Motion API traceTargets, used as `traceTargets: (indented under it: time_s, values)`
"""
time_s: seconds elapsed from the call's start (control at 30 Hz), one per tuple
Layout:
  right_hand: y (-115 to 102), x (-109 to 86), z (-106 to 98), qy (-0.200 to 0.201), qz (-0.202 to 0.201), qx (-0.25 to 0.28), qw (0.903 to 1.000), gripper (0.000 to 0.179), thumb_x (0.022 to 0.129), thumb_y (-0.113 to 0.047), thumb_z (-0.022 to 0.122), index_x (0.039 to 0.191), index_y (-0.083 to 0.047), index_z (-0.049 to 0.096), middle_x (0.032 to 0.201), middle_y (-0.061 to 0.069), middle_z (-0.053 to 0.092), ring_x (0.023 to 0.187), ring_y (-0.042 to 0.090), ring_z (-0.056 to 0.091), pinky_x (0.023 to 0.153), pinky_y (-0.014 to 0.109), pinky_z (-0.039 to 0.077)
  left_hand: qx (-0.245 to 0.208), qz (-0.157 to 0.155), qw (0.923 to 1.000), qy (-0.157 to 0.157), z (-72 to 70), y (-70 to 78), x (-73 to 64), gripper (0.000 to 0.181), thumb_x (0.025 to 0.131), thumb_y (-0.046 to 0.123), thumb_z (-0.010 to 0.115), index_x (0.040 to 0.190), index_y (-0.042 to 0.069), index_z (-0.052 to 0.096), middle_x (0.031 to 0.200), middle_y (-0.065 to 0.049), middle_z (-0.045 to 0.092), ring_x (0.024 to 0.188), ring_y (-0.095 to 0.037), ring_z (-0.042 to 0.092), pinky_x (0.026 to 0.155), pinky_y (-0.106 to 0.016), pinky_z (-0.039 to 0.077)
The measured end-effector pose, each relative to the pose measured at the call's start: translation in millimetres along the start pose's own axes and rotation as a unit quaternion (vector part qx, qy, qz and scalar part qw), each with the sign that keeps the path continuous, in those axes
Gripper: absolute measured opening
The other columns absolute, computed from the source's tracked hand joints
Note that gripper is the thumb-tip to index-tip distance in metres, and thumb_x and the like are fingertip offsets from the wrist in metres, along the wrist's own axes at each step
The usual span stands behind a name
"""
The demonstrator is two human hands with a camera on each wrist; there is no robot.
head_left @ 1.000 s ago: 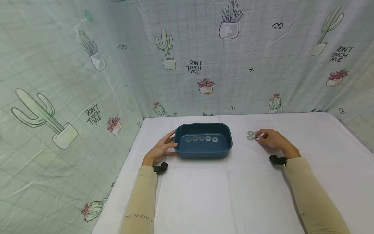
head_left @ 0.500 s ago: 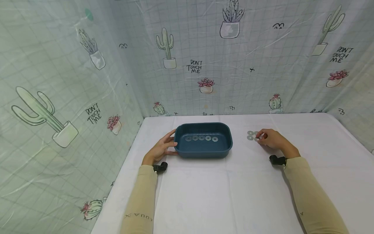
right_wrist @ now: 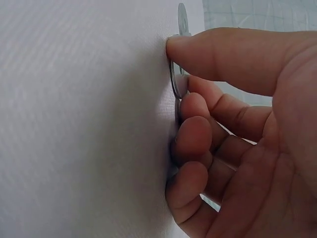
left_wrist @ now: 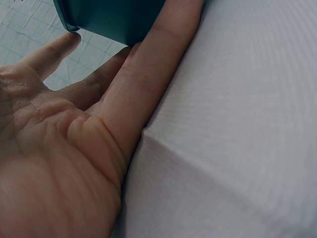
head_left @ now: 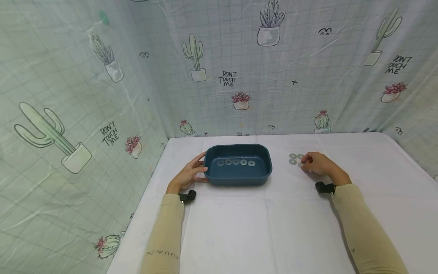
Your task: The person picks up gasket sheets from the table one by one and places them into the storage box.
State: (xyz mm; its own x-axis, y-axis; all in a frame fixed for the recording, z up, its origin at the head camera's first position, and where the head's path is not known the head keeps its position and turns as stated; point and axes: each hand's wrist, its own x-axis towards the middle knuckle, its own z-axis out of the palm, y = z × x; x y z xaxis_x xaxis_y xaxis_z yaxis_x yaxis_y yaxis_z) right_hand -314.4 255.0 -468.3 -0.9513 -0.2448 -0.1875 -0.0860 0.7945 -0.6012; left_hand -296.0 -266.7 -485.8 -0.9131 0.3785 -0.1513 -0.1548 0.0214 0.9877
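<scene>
The blue tray (head_left: 237, 182) stands on the table in the head view, with several metal washers (head_left: 236, 162) in a row inside. My left hand (head_left: 186, 176) touches the tray's left end, fingers spread and nearly straight. In the left wrist view its fingertips meet the tray's wall (left_wrist: 109, 22). Right of the tray, my right hand (head_left: 319, 163) rests on the table. Its thumb and index finger pinch the edges of a flat-lying washer (right_wrist: 179, 83); the other fingers curl against the cloth. Three more washers lie just beside it, one of them this washer (head_left: 293, 156).
A white cloth (head_left: 232, 228) covers the table. Behind and to the left hang curtains (head_left: 219, 106) printed with cacti. A small black camera sits on each wrist, one being the right wrist camera (head_left: 325, 187).
The washer at my right fingertips has slid slightly toward me, away from the others, and more of it shows. My left hand and the tray have stayed put.
</scene>
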Motion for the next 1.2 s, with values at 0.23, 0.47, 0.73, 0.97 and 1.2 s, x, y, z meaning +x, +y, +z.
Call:
traceTargets:
  time_s: [0.23, 0.47, 0.73, 0.97, 1.2]
  values:
    - [-1.1, 0.7, 1.1, 0.009, 0.000, -0.007, 0.9999, 0.029, 0.093, -0.013, 0.070, 0.112, 0.005, 0.057, 0.094, 0.011, 0.057, 0.085, 0.023, 0.052, 0.071, 0.029, 0.043, 0.002, 0.001, 1.0000, 0.003, 0.5, 0.2, -0.8, 0.074, 0.100, 0.010, 0.062, 0.161, 0.037, 0.031, 0.163, -0.015, 0.031, 0.133, -0.037, 0.055, 0.093, -0.056, 0.059]
    - [-3.6, -3.1, -0.2, 0.013, -0.018, -0.011, 0.9997, 0.028, 0.093, -0.012, 0.070, 0.111, 0.003, 0.055, 0.092, 0.012, 0.056, 0.081, 0.023, 0.051, 0.068, 0.030, 0.043, 0.000, 0.004, 1.0000, -0.002, 1.0, 1.0, -0.4, 0.075, 0.100, 0.009, 0.062, 0.162, 0.035, 0.029, 0.164, -0.017, 0.029, 0.135, -0.039, 0.052, 0.092, -0.056, 0.059]
    - [-4.8, -3.1, -0.7, 0.010, -0.026, -0.013, 0.9995, 0.028, 0.094, -0.013, 0.071, 0.113, 0.000, 0.055, 0.087, 0.009, 0.054, 0.076, 0.021, 0.050, 0.064, 0.031, 0.041, 0.002, 0.000, 1.0000, 0.001, 0.9, -0.8, 1.3, 0.074, 0.100, 0.009, 0.062, 0.161, 0.037, 0.032, 0.163, -0.016, 0.030, 0.136, -0.039, 0.051, 0.094, -0.057, 0.058]
    - [-5.7, -5.0, -3.5, -0.004, -0.031, 0.000, 0.9995, 0.027, 0.095, -0.012, 0.068, 0.118, 0.000, 0.059, 0.076, 0.002, 0.050, 0.066, 0.016, 0.048, 0.058, 0.027, 0.039, 0.008, 0.000, 1.0000, 0.000, 0.2, -0.9, 2.0, 0.073, 0.101, 0.009, 0.061, 0.161, 0.037, 0.031, 0.163, -0.015, 0.031, 0.136, -0.038, 0.051, 0.094, -0.057, 0.058]
    - [-8.7, -5.3, -5.3, 0.014, -0.046, 0.000, 0.9988, 0.029, 0.095, -0.010, 0.068, 0.122, 0.000, 0.063, 0.077, 0.002, 0.059, 0.068, 0.016, 0.049, 0.058, 0.026, 0.039, 0.004, -0.002, 1.0000, 0.001, -0.3, 0.3, 0.6, 0.075, 0.100, 0.009, 0.063, 0.161, 0.037, 0.030, 0.164, -0.015, 0.030, 0.136, -0.038, 0.052, 0.094, -0.057, 0.058]
